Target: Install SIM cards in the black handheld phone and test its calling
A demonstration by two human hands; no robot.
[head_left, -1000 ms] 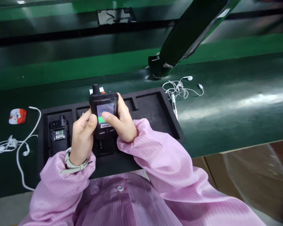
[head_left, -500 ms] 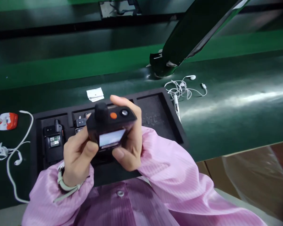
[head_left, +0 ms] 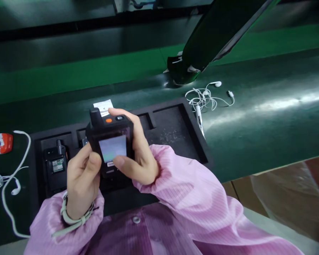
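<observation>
A black handheld two-way radio (head_left: 113,144) is held upright over the tray, its lit screen facing me. It has a stubby antenna, an orange button and a knob on top. My left hand (head_left: 83,177) is closed on the radio's left side. Around its right side wraps my right hand (head_left: 136,156), with the thumb on the lower part of the screen and the index finger across the top behind the knob. Below lies a black compartment tray (head_left: 202,148). In its left compartment rests another radio (head_left: 55,168) with its inside showing; a further one is mostly hidden behind my left hand.
White earphones (head_left: 206,97) and a white pen-like stick (head_left: 199,118) lie right of the tray. At the left are a white cable (head_left: 5,198), more earphones (head_left: 15,191) and a red-and-white item (head_left: 1,143). Paper slips (head_left: 103,106) lie behind the tray. A dark post (head_left: 202,46) rises behind.
Both hands have moved left with the radio and tilted it, so its screen faces me more fully. My right thumb has moved from the lower edge onto the screen.
</observation>
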